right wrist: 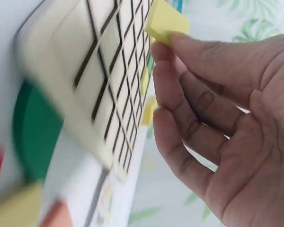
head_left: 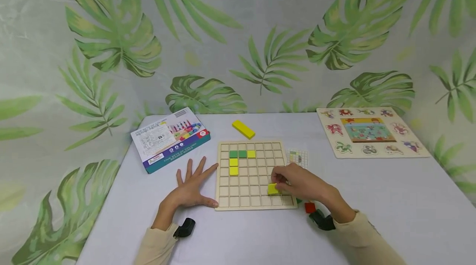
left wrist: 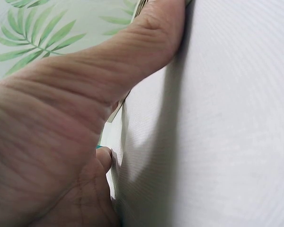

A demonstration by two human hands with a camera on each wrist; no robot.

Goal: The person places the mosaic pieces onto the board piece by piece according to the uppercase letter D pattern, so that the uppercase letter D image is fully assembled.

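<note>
A wooden grid board (head_left: 245, 190) lies flat on the table. Two green tiles (head_left: 238, 154) and a yellow tile (head_left: 251, 154) sit in one row near its top left, with two more yellow tiles (head_left: 233, 166) below the first green one. My right hand (head_left: 303, 182) is over the board's lower right and pinches a yellow block (right wrist: 166, 21) between thumb and index finger. Fingers spread, my left hand (head_left: 193, 186) rests at the board's left edge, its thumb and index fingertip touching it. In the left wrist view, the thumb (left wrist: 146, 42) hides most of the board.
A long yellow block (head_left: 243, 129) lies behind the board. Beside its right edge are a pattern card (head_left: 302, 157), a red block (head_left: 310, 207) and a green piece (right wrist: 35, 127). A toy box (head_left: 169, 139) stands left; a picture puzzle board (head_left: 372, 149) lies at back right.
</note>
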